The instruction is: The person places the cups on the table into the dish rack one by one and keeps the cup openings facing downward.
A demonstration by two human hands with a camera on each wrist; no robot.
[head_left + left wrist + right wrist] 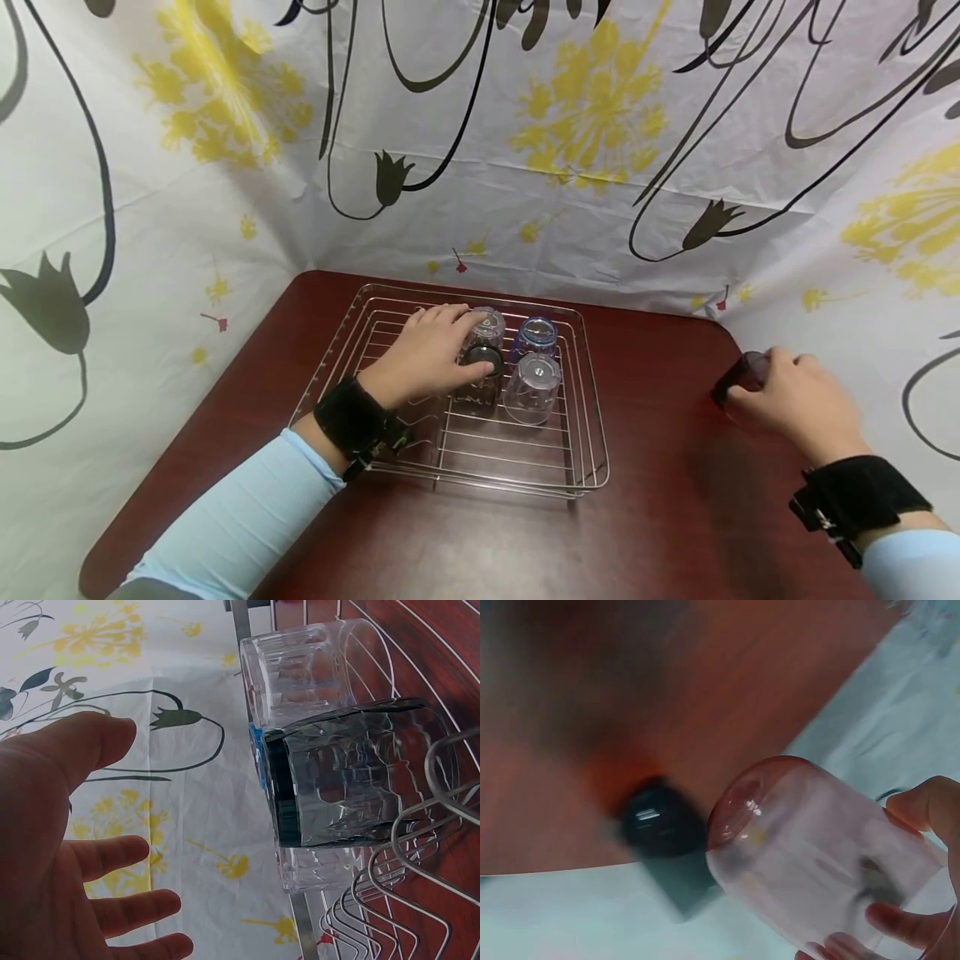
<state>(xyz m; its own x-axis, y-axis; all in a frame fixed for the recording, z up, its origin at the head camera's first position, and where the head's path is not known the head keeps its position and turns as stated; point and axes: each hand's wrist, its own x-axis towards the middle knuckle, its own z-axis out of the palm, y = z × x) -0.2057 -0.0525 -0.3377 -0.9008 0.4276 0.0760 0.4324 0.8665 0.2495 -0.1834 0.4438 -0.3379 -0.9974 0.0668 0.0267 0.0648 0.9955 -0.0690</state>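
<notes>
Right grip [806, 404] is holding the red glass [810, 855] near the right edge of the desk [660, 517] | left grip [423, 354] is hovering wide by the rack's dark glass [345, 776] | blurred shape [660, 825], perhaps a cup, is sitting close | right grip should be clearing it.

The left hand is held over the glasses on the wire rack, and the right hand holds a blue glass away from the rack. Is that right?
Not quite: the right hand holds a reddish glass, not a blue one, as the right wrist view shows. The rest is right: the left hand is over the glasses on the wire rack.
</notes>
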